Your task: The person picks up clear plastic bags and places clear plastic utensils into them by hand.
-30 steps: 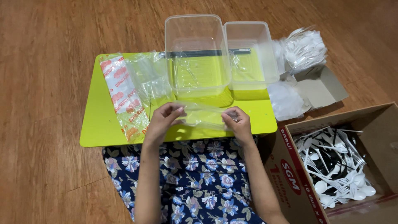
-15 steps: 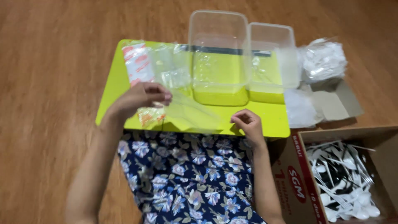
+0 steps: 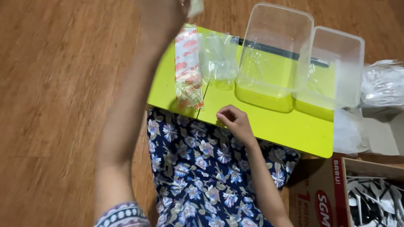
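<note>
My left hand (image 3: 162, 19) is raised high at the top edge of the view, blurred, and grips a clear plastic bag (image 3: 194, 6) of which only a corner shows. My right hand (image 3: 233, 120) rests on the front edge of the lime-green low table (image 3: 269, 126), fingers curled and nothing between them. Beside my left forearm lies a red-printed packet of bags (image 3: 187, 67). A loose stack of clear bags (image 3: 219, 59) lies next to it.
Two clear plastic tubs (image 3: 273, 50) (image 3: 336, 67) stand side by side at the table's back. Bags of white cutlery (image 3: 383, 84) lie to the right. A cardboard box (image 3: 324, 197) with white plastic spoons (image 3: 374, 201) sits at the lower right. Wooden floor (image 3: 63, 105) surrounds the table.
My left hand has lifted the clear bag off the table, up and away to the top of the view. My right hand let go of the bag and stays at the table's front edge.
</note>
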